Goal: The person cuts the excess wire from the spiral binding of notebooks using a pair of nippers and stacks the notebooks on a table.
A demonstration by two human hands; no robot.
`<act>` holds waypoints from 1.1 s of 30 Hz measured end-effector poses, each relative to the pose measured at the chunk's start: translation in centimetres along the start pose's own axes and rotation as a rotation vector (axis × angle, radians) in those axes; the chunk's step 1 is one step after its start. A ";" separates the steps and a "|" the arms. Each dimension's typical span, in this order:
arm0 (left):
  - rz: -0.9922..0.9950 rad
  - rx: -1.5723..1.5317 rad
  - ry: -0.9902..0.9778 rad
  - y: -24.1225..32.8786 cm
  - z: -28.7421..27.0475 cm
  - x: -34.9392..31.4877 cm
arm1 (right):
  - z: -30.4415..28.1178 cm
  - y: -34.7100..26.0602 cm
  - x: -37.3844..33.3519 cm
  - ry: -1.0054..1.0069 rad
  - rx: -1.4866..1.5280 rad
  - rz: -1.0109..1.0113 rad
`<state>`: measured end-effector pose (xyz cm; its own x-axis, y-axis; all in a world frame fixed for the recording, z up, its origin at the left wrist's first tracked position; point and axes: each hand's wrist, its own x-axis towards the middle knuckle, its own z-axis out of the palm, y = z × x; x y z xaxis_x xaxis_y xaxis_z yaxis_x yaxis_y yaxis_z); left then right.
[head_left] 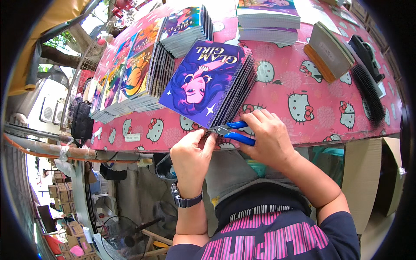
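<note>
A stack of spiral notebooks [201, 82] with purple illustrated covers lies at an angle near the table's front edge, its black coils facing right. At its nearest corner, my left hand [189, 156] has thumb and forefinger pinched by the end of the coil; the exact spot between the fingertips is partly hidden. My right hand [272, 138] grips a pair of wire cutters [240, 138] with blue handles. Their metal jaws point left and meet that same corner, right beside my left fingertips. The handles are spread somewhat apart.
Several stacks of colourful spiral notebooks [143, 65] stand to the left and behind. Another purple-covered stack [268, 24] is at the back. A wooden-based block [329, 52] and a black brush [368, 93] lie at right on the pink cat-patterned tabletop [320, 125]. A cardboard box [362, 182] stands below right.
</note>
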<state>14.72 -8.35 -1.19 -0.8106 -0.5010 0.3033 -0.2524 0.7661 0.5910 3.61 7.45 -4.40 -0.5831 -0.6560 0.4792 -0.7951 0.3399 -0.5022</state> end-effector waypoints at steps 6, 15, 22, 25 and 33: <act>-0.045 -0.107 0.016 -0.3 0.2 -0.3 | 0.2 0.7 -0.4 -0.110 0.058 0.106; -0.086 -0.193 -0.013 -0.7 0.3 -0.4 | 0.5 0.7 0.0 -0.035 -0.026 0.018; -0.150 -0.226 -0.069 -0.2 -0.1 -0.5 | 0.2 1.7 -0.2 -0.017 -0.025 -0.006; -0.161 -0.293 -0.055 -0.5 0.4 -0.8 | 0.7 1.6 -0.1 0.089 -0.082 -0.108; -0.192 -0.296 -0.035 -0.4 0.6 -0.9 | 0.4 1.9 -0.7 -0.127 0.001 0.065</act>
<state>15.24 -7.97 -2.11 -0.7823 -0.6063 0.1432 -0.2418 0.5073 0.8271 2.60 8.33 -5.95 -0.6077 -0.7125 0.3507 -0.7561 0.3841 -0.5299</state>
